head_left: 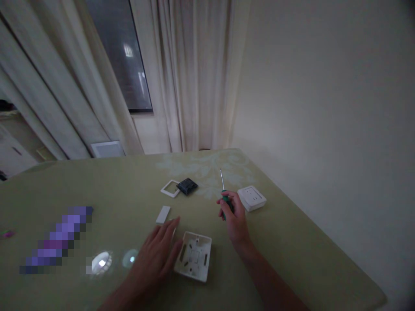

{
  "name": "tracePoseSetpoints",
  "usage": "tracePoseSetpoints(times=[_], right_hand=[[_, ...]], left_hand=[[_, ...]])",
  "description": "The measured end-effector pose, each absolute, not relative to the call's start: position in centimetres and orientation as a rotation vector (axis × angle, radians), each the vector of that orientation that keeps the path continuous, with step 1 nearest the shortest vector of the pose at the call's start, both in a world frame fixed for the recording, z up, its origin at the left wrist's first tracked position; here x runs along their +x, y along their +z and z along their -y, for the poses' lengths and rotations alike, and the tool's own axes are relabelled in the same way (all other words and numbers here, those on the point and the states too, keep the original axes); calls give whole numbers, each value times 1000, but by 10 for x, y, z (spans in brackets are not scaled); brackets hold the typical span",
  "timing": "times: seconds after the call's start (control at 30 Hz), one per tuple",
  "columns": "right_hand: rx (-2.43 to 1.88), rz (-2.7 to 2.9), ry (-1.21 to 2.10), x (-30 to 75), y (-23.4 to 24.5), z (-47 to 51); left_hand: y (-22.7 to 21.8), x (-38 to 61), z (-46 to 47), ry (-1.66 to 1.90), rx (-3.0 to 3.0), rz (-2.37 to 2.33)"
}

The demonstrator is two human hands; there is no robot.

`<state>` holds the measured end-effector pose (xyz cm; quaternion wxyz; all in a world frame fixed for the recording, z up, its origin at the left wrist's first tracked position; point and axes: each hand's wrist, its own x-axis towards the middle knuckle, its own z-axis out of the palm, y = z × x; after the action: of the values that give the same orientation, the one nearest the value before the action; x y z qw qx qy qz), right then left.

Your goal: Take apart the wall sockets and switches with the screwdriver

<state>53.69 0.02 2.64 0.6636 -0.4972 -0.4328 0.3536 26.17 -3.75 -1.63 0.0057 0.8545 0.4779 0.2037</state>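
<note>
My right hand (pixel 235 218) is closed around the green handle of a screwdriver (pixel 223 192), whose thin metal shaft points up and away from me. My left hand (pixel 155 255) lies flat on the green tablecloth with fingers stretched out, touching the left side of a white switch back plate (pixel 194 257) that lies open side up. A small white rocker piece (pixel 163 214) lies just beyond my left fingertips.
Farther back lie a white square frame (pixel 170 188) and a dark square module (pixel 187 186). A whole white wall socket (pixel 252 198) sits right of the screwdriver. The table's (pixel 292 242) right edge runs close to the wall. Curtains and a window stand behind.
</note>
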Motion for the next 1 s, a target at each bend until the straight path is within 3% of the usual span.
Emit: tracePoseSetpoints(times=[0.13, 0.33, 0.63, 1.0], right_hand=[[-1121, 986, 801, 535, 27, 1], [-1127, 1003, 794, 534, 27, 0], [-1221, 1205, 868, 540, 24, 1], [-1256, 1417, 885, 533, 29, 11]], left_hand=[[-12, 249, -9, 405, 2756, -1649], [4, 252, -54, 375, 2701, -1765], [23, 321, -128, 399, 2563, -1822], [31, 320, -130, 676, 2282, -1724]])
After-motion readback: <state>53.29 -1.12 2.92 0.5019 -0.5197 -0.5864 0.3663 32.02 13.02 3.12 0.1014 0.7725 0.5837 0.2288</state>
